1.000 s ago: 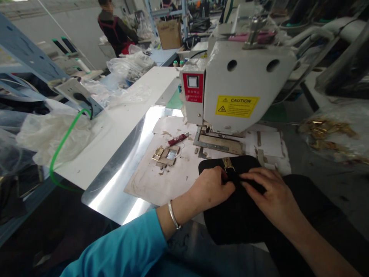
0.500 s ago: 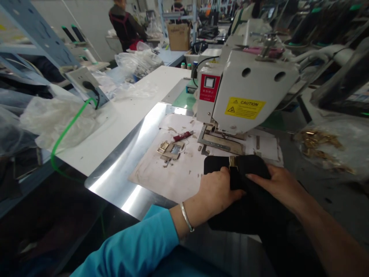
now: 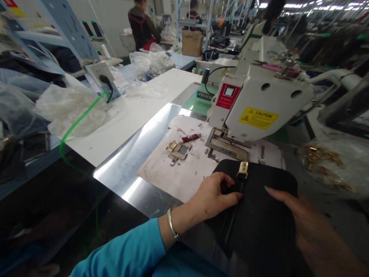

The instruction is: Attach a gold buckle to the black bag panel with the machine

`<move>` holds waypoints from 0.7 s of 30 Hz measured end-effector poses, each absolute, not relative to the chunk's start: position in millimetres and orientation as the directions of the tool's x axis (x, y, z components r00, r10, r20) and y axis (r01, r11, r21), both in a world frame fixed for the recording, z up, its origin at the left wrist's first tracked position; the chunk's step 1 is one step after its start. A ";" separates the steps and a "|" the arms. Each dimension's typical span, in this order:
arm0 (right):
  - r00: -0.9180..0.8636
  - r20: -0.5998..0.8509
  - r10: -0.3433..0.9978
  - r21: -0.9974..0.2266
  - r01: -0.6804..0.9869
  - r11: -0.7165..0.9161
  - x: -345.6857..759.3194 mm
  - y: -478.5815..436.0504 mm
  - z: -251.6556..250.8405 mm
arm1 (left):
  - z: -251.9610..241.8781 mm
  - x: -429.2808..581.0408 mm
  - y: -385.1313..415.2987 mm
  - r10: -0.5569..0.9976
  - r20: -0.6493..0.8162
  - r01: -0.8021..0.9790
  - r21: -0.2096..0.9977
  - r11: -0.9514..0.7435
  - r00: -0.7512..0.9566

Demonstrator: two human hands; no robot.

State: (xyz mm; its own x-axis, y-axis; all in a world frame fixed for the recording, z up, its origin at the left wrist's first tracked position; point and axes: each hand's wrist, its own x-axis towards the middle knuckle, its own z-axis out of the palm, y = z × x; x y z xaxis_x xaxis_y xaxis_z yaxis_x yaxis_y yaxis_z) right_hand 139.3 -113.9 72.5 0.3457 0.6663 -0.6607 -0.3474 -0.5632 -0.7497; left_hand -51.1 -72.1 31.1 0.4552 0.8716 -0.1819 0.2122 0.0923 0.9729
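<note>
A black bag panel [image 3: 269, 215] with rounded corners is held up at the front edge of the work surface. A gold metal clasp [image 3: 243, 169] sits at its top edge, above a narrow black strap [image 3: 235, 209]. My left hand [image 3: 215, 196] is closed at the panel's left side, thumb and fingers pinching by the strap just below the clasp. Around the right edge, my right hand [image 3: 300, 215] grips the panel, its thumb lying on the face and its other fingers hidden behind.
Beyond the panel stands a white sewing machine [image 3: 259, 96] with a metal clamp frame [image 3: 227, 148]. A red-handled cutter [image 3: 191, 137] and gold fittings [image 3: 171, 146] lie on scrap-littered paper [image 3: 161, 169]. Right, a plastic bag [image 3: 346, 150] holds gold parts. A green cord [image 3: 83, 111] hangs left.
The black panel has turned to show more of its face, with the clasp and strap now plainer. My left hand has loosened and shifted along the strap; my right hand has moved lower.
</note>
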 end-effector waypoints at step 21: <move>0.403 -0.566 0.719 -0.820 -0.364 -0.441 109.1 -128.9 62.2 | 21.3 -30.7 -82.5 0.932 -0.162 0.066 0.987 0.148 0.325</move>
